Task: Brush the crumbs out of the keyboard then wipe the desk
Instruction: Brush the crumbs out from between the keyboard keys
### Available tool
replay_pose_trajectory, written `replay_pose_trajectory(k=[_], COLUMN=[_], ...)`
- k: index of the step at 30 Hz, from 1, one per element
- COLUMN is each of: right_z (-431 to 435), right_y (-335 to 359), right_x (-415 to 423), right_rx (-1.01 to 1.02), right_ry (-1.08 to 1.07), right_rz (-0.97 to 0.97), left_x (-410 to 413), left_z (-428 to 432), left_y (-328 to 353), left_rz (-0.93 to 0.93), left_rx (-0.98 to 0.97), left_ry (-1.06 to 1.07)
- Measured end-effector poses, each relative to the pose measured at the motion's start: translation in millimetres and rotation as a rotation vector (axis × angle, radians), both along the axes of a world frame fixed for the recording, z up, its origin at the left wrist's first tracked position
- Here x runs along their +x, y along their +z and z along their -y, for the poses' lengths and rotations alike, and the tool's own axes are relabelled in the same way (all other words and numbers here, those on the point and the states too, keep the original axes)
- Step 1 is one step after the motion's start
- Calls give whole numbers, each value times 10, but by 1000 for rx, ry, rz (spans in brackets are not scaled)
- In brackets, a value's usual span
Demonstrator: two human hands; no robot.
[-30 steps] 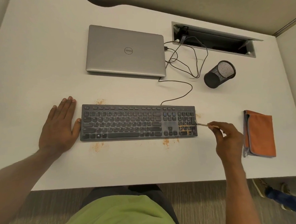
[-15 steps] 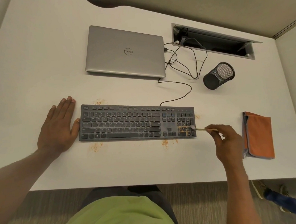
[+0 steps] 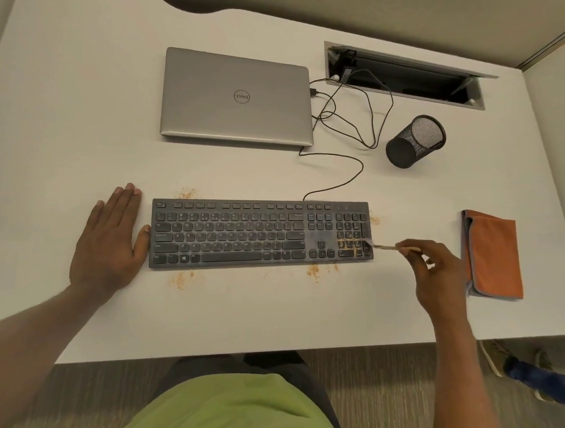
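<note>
- The keyboard (image 3: 259, 231) lies flat on the white desk (image 3: 73, 110), near the person's edge. Orange crumbs (image 3: 350, 244) sit among the lower keys of the number pad at its right end.
- The brush (image 3: 386, 247) reaches in from the right of the keyboard. Its bristle tip is on the number pad's right edge and its handle is nearly level.
- Procedure: use short, light strokes along the key rows toward the keyboard's right edge, so the crumbs are lifted out of the gaps and not pushed deeper. Gather them with the loose piles (image 3: 313, 271) just in front of the keyboard.
- The right hand (image 3: 438, 271), right of the keyboard, pinches the handle's end between thumb and fingertips.
- The left hand (image 3: 109, 245) lies flat with fingers straight, its thumb against the keyboard's left end to brace it.
- The folded orange cloth (image 3: 494, 255) lies further right of the keyboard, ready for the wipe.
</note>
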State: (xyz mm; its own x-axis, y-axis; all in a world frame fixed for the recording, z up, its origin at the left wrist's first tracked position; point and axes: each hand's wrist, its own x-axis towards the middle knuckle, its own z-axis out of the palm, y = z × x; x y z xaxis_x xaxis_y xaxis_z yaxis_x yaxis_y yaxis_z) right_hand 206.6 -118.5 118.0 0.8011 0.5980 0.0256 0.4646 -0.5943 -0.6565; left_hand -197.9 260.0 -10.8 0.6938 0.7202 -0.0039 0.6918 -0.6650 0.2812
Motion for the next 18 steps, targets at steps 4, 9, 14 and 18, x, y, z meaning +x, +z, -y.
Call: replay_pose_trajectory(k=[4, 9, 14, 18], right_z=[85, -20, 23, 0], right_y=[58, 52, 0, 104], right_x=[32, -25, -63, -108], right_rx=[-28, 56, 14, 12], right_ry=[-14, -111, -72, -73], right_rz=[2, 4, -27, -21], left_x=[4, 4, 3, 3], left_z=[-2, -2, 8, 9], left_y=[6, 16, 18, 19], left_rz=[-1, -9, -6, 5], left_rx=[-3, -6, -6, 1], left_ry=[2, 1, 3, 0])
